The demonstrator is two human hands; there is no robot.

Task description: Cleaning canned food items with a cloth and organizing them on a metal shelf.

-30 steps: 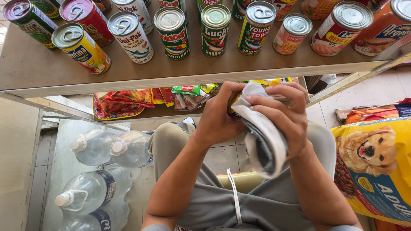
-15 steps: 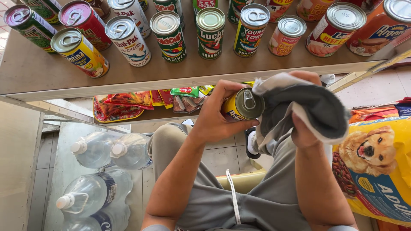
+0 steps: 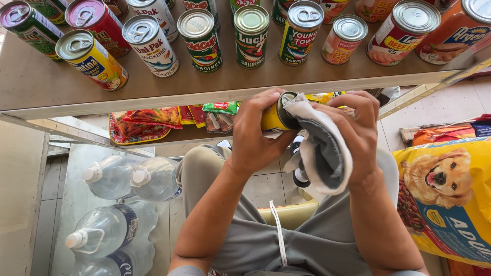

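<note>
My left hand grips a yellow tin can, held on its side just below the shelf edge. My right hand holds a grey and white cloth pressed over the can's top end. The cloth drapes down between both hands and hides most of the can's lid. Both hands are over my lap in grey shorts.
A wooden shelf above the hands carries several upright tin cans. A lower shelf holds flat snack packets. Large water bottles lie on the floor at left. A yellow pet food bag stands at right.
My right hand has brought the cloth back from the right onto the can's top end. The can stays in my left hand.
</note>
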